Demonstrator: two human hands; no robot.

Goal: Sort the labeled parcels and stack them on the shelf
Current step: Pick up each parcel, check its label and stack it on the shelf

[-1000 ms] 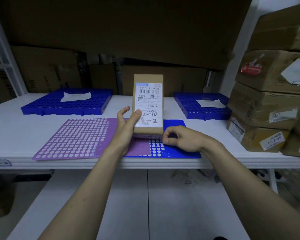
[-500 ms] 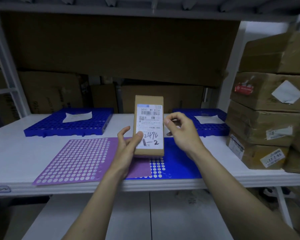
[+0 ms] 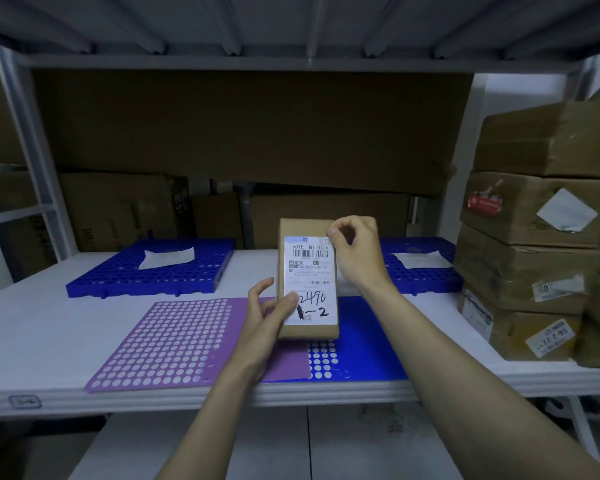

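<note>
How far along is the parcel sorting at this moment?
Early, by the look of it. Done: nothing clearly; the two blue trays each hold only a paper slip. In hand: the left hand holds a small labeled parcel upright, marked 2490-2, while the right hand pinches its top corner. Left: placing this parcel on the shelf. The stacked boxes at right may already be shelved.

Dim, cool-toned view with wide-angle bending at the edges.

Light fell from the front onto the white shelf (image 3: 49, 327), leaving its back edge and the cardboard behind it in deep shadow. The label (image 3: 310, 278) stayed readable, slightly soft. The stacked boxes (image 3: 534, 258) at the right edge were smeared and bowed.
</note>
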